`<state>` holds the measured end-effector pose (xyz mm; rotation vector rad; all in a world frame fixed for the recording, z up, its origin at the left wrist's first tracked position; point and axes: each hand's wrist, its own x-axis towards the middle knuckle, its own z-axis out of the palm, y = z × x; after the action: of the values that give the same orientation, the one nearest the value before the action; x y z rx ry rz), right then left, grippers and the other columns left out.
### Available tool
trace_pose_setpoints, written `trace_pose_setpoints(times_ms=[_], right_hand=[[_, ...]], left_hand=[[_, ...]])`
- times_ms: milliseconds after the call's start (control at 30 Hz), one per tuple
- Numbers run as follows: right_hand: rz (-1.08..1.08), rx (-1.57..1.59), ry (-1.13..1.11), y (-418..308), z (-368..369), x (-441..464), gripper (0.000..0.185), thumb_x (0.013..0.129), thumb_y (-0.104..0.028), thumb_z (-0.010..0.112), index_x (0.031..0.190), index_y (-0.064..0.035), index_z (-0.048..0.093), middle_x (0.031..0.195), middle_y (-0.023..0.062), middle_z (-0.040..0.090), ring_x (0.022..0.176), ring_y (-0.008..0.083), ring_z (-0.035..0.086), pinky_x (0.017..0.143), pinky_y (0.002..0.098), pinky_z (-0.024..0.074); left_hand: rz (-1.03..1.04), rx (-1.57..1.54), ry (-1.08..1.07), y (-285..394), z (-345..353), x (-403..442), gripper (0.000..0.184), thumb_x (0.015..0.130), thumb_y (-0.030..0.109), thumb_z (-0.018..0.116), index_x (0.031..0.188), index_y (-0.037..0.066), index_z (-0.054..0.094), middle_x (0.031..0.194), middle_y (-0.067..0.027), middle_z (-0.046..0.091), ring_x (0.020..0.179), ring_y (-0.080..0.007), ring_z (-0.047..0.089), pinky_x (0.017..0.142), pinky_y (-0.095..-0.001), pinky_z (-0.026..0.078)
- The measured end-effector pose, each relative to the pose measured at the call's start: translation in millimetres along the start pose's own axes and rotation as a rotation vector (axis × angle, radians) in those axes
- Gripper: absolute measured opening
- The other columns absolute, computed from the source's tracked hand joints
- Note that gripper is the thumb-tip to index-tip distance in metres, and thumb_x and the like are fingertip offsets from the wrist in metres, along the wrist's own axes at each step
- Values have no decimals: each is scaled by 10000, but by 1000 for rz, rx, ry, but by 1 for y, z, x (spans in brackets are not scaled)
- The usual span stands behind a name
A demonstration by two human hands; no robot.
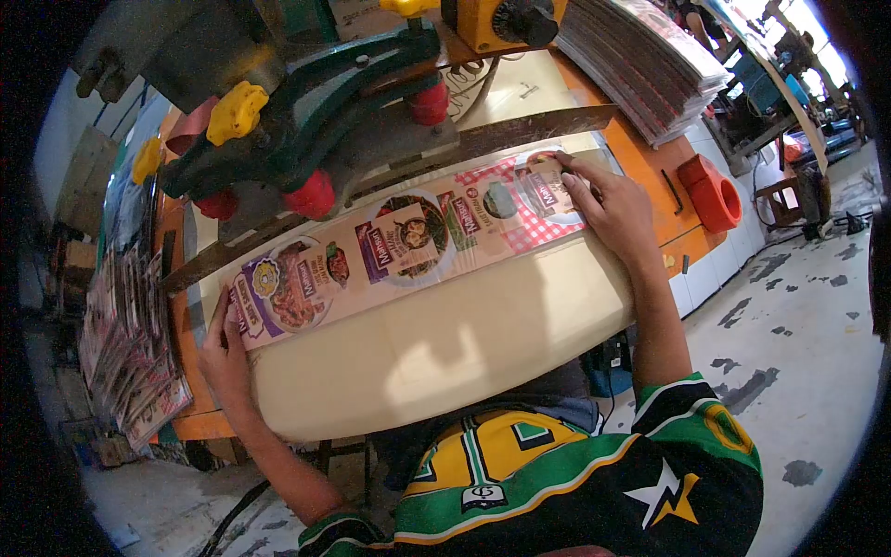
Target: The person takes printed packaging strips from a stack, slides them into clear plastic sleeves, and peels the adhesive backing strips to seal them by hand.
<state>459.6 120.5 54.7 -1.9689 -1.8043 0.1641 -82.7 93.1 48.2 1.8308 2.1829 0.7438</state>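
Floor (789,306), patchy grey, lies open right of the orange table (650,167). Dark-green machinery (297,121), cut off above, crowds the far side. Pale sheeting (445,334) overhangs the near edge, a printed strip (371,255) along its far part. Left hand (223,362) and right hand (611,209) touch the strip's ends; whether fingers clamp, I cannot tell.

A red block (698,183) sits beside a dark bent rod (673,192), and dark patches (756,385) mark the pale floor (812,408).
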Motion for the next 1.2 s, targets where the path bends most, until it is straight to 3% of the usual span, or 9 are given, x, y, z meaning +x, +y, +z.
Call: trace_pose_setpoints(times_ms=[333, 500, 600, 833, 933, 1033, 1133, 1200], right_hand=[[23, 42, 29, -1, 1, -3, 359, 1012, -453, 591, 1258, -245, 748, 911, 151, 766, 826, 340, 746, 778, 465, 559], [-7, -2, 55, 2, 3, -1, 342, 1007, -455, 601, 1231, -254, 764, 866, 146, 762, 805, 333, 744, 774, 456, 561], [18, 15, 12, 1, 2, 0, 336, 1004, -418, 632, 1240, -219, 763, 858, 146, 754, 767, 318, 728, 675, 409, 527], [31, 31, 31, -3, 1, -3, 346, 999, -415, 637, 1251, -210, 757, 824, 163, 742, 757, 315, 729, 677, 407, 527], [-18, 84, 69, 7, 10, -3, 349, 999, -439, 616, 1260, -252, 752, 765, 170, 709, 713, 319, 704, 699, 448, 529], [43, 94, 63, -8, 0, -5, 371, 988, -400, 657, 1315, -240, 730, 654, 136, 616, 592, 237, 600, 623, 397, 471], [-4, 89, 100, -4, 4, -4, 365, 991, -394, 660, 1315, -244, 732, 631, 129, 596, 587, 220, 594, 618, 387, 469], [3, 122, 74, -2, 3, -4, 356, 996, -377, 661, 1313, -230, 733, 638, 111, 601, 589, 198, 587, 618, 373, 468]], left_hand=[[43, -20, 69, 2, 2, -3, 381, 1070, 237, 547, 1434, 181, 645, 1275, -165, 726, 958, -197, 701, 842, -352, 536], [-35, -61, 35, 5, 0, -3, 395, 1080, 295, 550, 1432, 145, 645, 1293, -155, 726, 1014, -172, 678, 898, -330, 522], [9, -134, 51, 1, 2, -3, 410, 1084, 313, 549, 1426, 110, 644, 1328, -144, 713, 1062, -172, 674, 943, -324, 511], [3, -134, 61, -8, 4, -4, 467, 1073, 393, 557, 1417, 92, 651, 1348, -136, 704, 1191, -196, 665, 1013, -339, 493], [-39, -116, 49, -10, 0, -5, 514, 1059, 452, 559, 1411, 91, 655, 1343, -147, 705, 1224, -232, 665, 1022, -345, 488], [-44, -93, 62, -5, 0, -4, 553, 1040, 510, 567, 1407, 108, 662, 1346, -154, 700, 1230, -267, 672, 1018, -351, 494], [8, -30, 158, -6, 2, -5, 572, 1028, 542, 573, 1419, 132, 658, 1228, -193, 736, 1095, -288, 716, 935, -378, 530], [-131, -8, 106, -2, -4, -6, 590, 1013, 545, 601, 1435, 134, 632, 1036, -219, 743, 928, -287, 720, 829, -407, 538]])
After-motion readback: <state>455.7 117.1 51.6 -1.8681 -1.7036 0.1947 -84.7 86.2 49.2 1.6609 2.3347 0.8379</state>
